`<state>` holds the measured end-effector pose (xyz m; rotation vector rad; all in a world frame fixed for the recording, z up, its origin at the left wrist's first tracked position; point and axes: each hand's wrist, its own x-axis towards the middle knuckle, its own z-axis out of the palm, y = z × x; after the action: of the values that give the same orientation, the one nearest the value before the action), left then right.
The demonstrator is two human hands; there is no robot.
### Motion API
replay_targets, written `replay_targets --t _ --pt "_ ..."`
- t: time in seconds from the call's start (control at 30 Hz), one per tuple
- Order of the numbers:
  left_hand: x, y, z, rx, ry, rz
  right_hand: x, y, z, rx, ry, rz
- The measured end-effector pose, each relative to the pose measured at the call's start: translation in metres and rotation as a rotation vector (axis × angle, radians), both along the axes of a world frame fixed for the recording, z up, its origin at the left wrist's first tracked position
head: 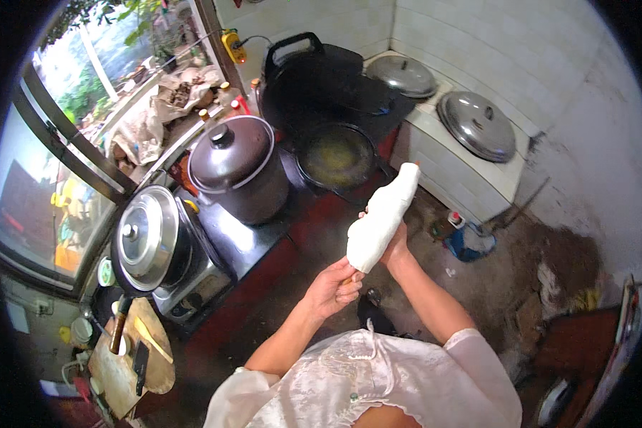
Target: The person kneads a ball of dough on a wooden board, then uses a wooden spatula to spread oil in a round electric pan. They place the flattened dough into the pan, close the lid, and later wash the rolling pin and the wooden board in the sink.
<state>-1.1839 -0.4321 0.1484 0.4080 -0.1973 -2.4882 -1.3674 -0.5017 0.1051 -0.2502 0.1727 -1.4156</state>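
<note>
My two hands hold a long, lumpy white piece, which looks like dough wrapped around a stick [382, 219], tilted up and to the right. My left hand [336, 286] grips its lower end, where a bit of the stick shows between the fingers. My right hand [396, 247] supports it from beneath and behind, its fingers partly hidden by the white piece. Just beyond the piece's upper part, a dark pan [338, 158] with some yellowish liquid sits on the stove. Left of the pan stands a large dark pot with a lid [238, 171].
A lidded pan [148, 241] rests on a gas cooker [195, 291] at the left. Below it, a knife [140, 366] lies on wooden cutting boards [158, 331]. Two metal lids [476, 125] lie on the tiled ledge [452, 136]. A bottle [445, 224] and a blue dustpan [468, 243] are on the floor.
</note>
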Motion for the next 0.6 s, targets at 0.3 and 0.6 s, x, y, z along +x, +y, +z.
replay_targets --t 0.3,0.6 --pt "-0.014 -0.133 -0.033 0.034 0.019 0.403 -0.019 -0.161 -0.008 0.425 0.746 0.358" --pt "0.018 -0.237 -0.079 0.047 -0.126 0.606 -0.092 -0.261 -0.06 0.227 1.131 0.326"
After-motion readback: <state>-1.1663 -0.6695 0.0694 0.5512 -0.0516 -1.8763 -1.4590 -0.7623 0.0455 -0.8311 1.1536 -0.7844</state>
